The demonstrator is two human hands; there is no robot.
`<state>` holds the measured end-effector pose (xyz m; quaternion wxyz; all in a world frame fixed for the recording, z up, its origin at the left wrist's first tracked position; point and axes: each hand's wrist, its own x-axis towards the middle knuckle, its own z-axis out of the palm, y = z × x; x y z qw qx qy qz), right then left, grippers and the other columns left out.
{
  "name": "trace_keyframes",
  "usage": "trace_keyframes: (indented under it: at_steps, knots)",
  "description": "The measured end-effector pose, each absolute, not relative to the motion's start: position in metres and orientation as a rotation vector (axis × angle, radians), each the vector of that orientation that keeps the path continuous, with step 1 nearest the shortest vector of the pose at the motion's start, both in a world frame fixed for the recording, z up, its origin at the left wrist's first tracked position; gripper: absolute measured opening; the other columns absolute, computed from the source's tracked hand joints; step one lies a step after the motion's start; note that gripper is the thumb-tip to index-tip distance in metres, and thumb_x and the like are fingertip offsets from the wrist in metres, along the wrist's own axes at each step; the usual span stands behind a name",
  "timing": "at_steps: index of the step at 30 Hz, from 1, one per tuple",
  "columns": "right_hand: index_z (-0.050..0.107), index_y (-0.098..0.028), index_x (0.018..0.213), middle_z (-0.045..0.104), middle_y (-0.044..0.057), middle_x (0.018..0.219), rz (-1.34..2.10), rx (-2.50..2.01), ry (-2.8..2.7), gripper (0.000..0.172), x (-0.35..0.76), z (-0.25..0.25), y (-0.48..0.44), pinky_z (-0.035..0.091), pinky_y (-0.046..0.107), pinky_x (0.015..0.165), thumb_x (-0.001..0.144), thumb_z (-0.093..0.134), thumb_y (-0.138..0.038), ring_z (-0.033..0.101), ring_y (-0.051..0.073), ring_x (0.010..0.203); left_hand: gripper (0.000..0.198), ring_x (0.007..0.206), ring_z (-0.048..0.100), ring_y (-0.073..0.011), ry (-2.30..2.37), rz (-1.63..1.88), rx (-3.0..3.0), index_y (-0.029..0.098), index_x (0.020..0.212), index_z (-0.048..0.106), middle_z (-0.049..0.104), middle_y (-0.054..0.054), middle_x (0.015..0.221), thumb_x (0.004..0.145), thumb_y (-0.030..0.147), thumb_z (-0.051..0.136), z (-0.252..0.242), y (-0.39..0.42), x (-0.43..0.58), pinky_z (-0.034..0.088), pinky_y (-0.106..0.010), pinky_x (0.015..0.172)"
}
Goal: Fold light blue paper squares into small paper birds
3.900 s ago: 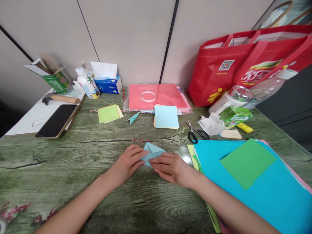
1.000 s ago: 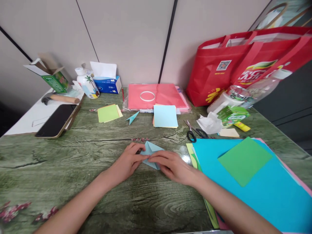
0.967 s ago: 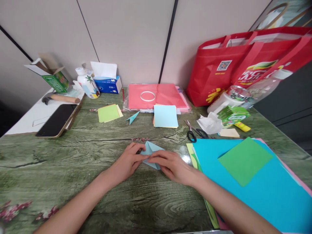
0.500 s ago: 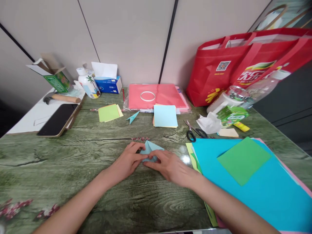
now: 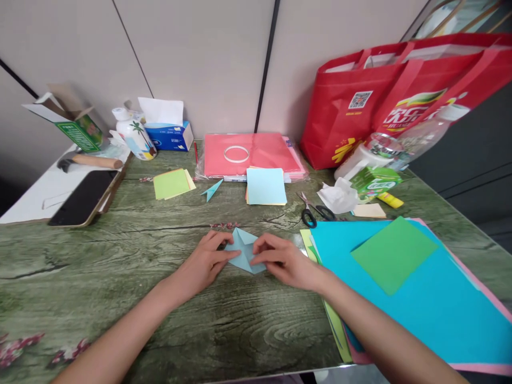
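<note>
A light blue paper [image 5: 243,256] with folded flaps lies on the green wood-patterned table [image 5: 224,330], between my two hands. My left hand [image 5: 210,258] pinches its left side between thumb and fingers. On the right side of the paper, my right hand [image 5: 278,258] has thumb and fingertips closed on an edge. Beyond them stand a small folded blue-green paper piece [image 5: 212,190], a stack of light blue square sheets [image 5: 266,186] and a stack of light green sheets [image 5: 172,184].
Scissors [image 5: 310,210] and crumpled tissue [image 5: 338,196] lie right of centre. Large blue sheets [image 5: 400,325] with a green square [image 5: 394,255] cover the right side. A phone [image 5: 84,197] and hammer [image 5: 94,160] are left. Red bags [image 5: 340,106] stand behind.
My right hand has moved right, from the middle of the paper to its right side, and more of the folded paper shows. The whole view has shifted slightly.
</note>
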<state>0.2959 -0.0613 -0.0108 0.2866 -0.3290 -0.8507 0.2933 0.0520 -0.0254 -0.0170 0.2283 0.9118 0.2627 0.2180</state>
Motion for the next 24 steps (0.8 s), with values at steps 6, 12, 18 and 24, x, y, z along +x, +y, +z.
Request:
trace_keyframes:
  at_steps: [6, 12, 18, 24]
  knots:
    - [0.07, -0.02, 0.09, 0.062, 0.005, 0.096, 0.882, -0.859, -2.338, 0.033, 0.307, -0.004, -0.057, 0.049, 0.029, 0.077, 0.074, 0.05, 0.001, 0.059, 0.015, 0.088, 0.034, 0.1, 0.046, -0.0186, 0.708, 0.633, 2.535, 0.026, 0.11, 0.064, 0.052, -0.008, 0.112, 0.088, 0.007, 0.046, -0.02, -0.024, 0.052, 0.042, -0.035, 0.085]
    - [0.06, -0.017, 0.102, 0.061, 0.009, 0.097, 0.795, -1.458, -1.713, 0.021, 0.299, -0.009, -0.061, 0.054, 0.037, 0.071, 0.083, 0.051, -0.015, 0.061, 0.02, 0.086, 0.036, 0.101, 0.046, -0.0191, 0.699, 0.616, 2.577, 0.023, 0.114, 0.06, 0.051, -0.009, 0.115, 0.087, 0.004, 0.044, -0.019, -0.026, 0.051, 0.042, -0.036, 0.084]
    - [0.051, -0.021, 0.103, 0.062, 0.004, 0.093, 1.518, -1.372, -1.189, 0.028, 0.295, -0.006, -0.062, 0.058, 0.032, 0.062, 0.077, 0.061, -0.024, 0.065, 0.015, 0.072, 0.039, 0.101, 0.047, -0.0193, 0.682, 0.619, 2.6, 0.025, 0.117, 0.057, 0.05, -0.009, 0.116, 0.087, 0.003, 0.045, -0.019, -0.025, 0.051, 0.042, -0.036, 0.083]
    - [0.05, -0.022, 0.101, 0.06, 0.002, 0.094, 1.714, -1.122, -1.024, 0.032, 0.285, -0.003, -0.065, 0.06, 0.035, 0.066, 0.077, 0.067, -0.032, 0.067, 0.014, 0.072, 0.034, 0.102, 0.046, -0.0203, 0.7, 0.587, 2.6, 0.023, 0.113, 0.06, 0.051, -0.01, 0.116, 0.088, 0.006, 0.044, -0.015, -0.026, 0.053, 0.043, -0.037, 0.084]
